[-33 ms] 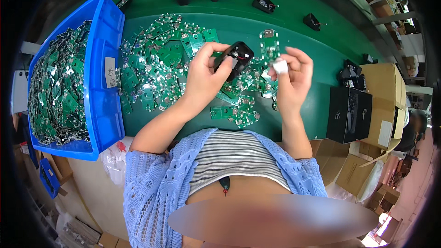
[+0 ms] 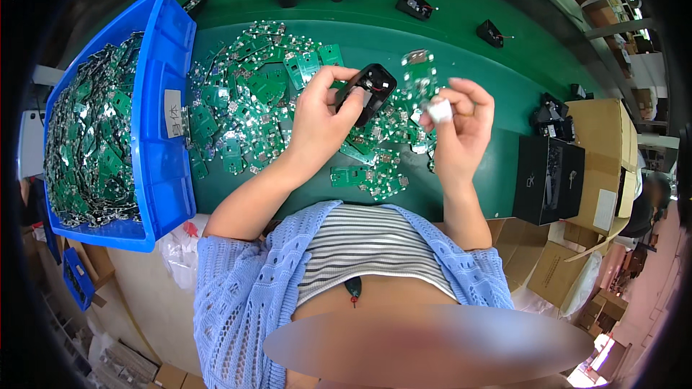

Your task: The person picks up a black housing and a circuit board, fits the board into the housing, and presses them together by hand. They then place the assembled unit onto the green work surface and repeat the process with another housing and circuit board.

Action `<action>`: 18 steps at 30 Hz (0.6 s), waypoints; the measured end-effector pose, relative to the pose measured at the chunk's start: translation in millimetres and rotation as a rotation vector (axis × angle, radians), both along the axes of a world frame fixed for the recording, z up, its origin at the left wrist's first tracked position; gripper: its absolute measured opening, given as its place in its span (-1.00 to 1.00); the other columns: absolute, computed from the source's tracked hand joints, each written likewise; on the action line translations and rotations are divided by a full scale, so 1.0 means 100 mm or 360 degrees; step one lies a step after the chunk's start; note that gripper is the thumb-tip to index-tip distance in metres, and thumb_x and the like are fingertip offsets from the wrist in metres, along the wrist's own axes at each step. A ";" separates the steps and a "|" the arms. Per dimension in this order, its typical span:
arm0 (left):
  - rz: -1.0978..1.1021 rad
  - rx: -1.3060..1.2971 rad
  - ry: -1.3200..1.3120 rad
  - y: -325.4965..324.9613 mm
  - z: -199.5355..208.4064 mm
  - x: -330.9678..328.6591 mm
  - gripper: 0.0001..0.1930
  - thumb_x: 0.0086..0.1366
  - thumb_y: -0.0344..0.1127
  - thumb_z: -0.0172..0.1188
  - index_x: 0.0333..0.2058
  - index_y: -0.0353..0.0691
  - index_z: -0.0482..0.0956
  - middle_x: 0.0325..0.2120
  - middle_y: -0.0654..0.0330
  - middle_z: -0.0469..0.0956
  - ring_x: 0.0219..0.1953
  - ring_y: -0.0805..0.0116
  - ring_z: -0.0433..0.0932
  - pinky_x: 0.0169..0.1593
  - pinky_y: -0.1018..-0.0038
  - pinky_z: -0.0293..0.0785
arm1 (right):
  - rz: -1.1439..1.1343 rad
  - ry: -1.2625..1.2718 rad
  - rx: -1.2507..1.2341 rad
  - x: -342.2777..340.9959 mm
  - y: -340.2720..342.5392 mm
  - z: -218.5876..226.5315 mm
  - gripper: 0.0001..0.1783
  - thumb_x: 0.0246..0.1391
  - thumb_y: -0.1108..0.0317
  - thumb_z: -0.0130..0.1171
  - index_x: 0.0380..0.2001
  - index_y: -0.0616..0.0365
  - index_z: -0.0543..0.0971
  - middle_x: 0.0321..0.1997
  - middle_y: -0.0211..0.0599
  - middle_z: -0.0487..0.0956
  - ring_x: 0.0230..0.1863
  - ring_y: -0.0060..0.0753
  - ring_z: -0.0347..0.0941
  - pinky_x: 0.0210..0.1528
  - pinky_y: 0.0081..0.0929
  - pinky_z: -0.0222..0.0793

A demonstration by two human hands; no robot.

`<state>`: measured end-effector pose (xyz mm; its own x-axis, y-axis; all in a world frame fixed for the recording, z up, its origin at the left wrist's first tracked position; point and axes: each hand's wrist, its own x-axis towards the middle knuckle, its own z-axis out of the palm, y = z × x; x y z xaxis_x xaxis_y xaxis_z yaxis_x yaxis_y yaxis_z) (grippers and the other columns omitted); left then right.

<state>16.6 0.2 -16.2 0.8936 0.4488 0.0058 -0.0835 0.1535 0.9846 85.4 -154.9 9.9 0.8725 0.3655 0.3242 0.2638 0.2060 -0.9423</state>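
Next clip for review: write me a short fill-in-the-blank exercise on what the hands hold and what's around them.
1. The left hand holds a casing coloured ____.
2. The blurred circuit board held by the right hand is mainly ____ in colour.
3. The plastic bin full of boards is ____ in colour.
4. The upright cardboard box stands on the person's ____ side.

Missing words: black; green; blue; right.
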 end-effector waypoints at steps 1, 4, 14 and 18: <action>0.0025 0.0055 -0.0010 0.00 -0.01 0.01 -0.82 0.15 -0.52 0.08 -0.23 -0.34 0.39 -0.43 0.22 0.50 -0.52 0.64 0.43 -0.51 0.70 0.37 | 0.0085 -0.0042 0.0033 -0.06 0.00 0.02 -0.66 0.05 0.55 0.02 -0.10 0.26 0.23 -0.34 -0.28 0.46 -0.50 -0.57 0.41 -0.48 -0.70 0.35; 0.0034 0.0154 -0.0014 -0.01 -0.04 0.00 -0.82 0.16 -0.51 0.08 -0.23 -0.33 0.39 -0.50 0.24 0.51 -0.55 0.65 0.42 -0.53 0.69 0.36 | 0.0243 0.0043 0.0102 -0.24 0.03 0.08 -0.64 0.06 0.51 0.06 -0.10 0.24 0.20 -0.32 -0.29 0.46 -0.49 -0.56 0.42 -0.47 -0.69 0.36; 0.0038 0.0113 -0.0072 -0.05 -0.01 -0.02 -0.81 0.17 -0.49 0.08 -0.21 -0.30 0.37 -0.57 0.30 0.47 -0.56 0.69 0.38 -0.55 0.71 0.26 | 0.0358 0.0207 0.0048 -0.20 0.06 0.02 -0.65 0.07 0.55 0.01 -0.09 0.19 0.19 -0.29 -0.30 0.46 -0.42 -0.62 0.40 -0.43 -0.74 0.33; -0.0003 0.0095 -0.0042 -0.03 -0.03 -0.03 -0.81 0.18 -0.50 0.06 -0.21 -0.32 0.36 -0.51 0.28 0.48 -0.52 0.68 0.40 -0.51 0.71 0.29 | 0.0383 0.0296 0.0009 -0.17 0.07 0.01 -0.66 0.07 0.57 -0.01 -0.09 0.19 0.19 -0.31 -0.31 0.45 -0.43 -0.62 0.39 -0.44 -0.74 0.30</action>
<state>13.7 -2.3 -19.4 0.8938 0.4450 0.0561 -0.1092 0.0945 0.9895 68.6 -147.9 10.5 0.8057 0.5675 0.1696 0.0299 0.2469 -0.9686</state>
